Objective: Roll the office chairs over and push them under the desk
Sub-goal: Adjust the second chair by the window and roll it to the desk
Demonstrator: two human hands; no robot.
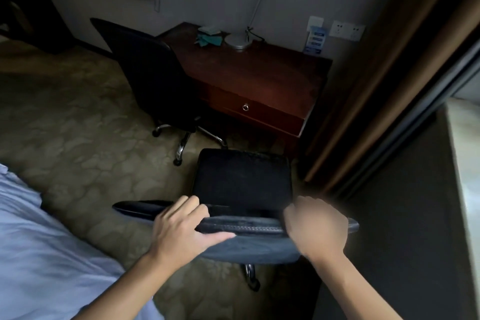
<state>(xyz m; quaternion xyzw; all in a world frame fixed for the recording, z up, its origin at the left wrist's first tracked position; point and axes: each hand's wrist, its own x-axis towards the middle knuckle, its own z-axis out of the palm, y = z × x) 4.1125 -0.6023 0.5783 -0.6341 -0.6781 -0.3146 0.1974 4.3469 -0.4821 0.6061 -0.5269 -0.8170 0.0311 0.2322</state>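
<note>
A black office chair point(241, 179) stands right below me, its seat facing the dark wooden desk point(259, 73). My left hand point(181, 228) grips the top edge of its backrest on the left. My right hand point(315, 226) grips the same edge on the right. A second black office chair point(150, 73) stands at the desk's left end, with its seat tucked partly under the desk and its chrome legs out on the carpet. The near chair's seat front is a short way from the desk's drawer front.
A bed with pale blue bedding point(33, 241) fills the lower left. A curtain and wall edge point(389, 86) close in the right side. A lamp base point(237, 40) and green cloth point(209, 37) sit on the desk. Patterned carpet point(78, 125) lies at the left.
</note>
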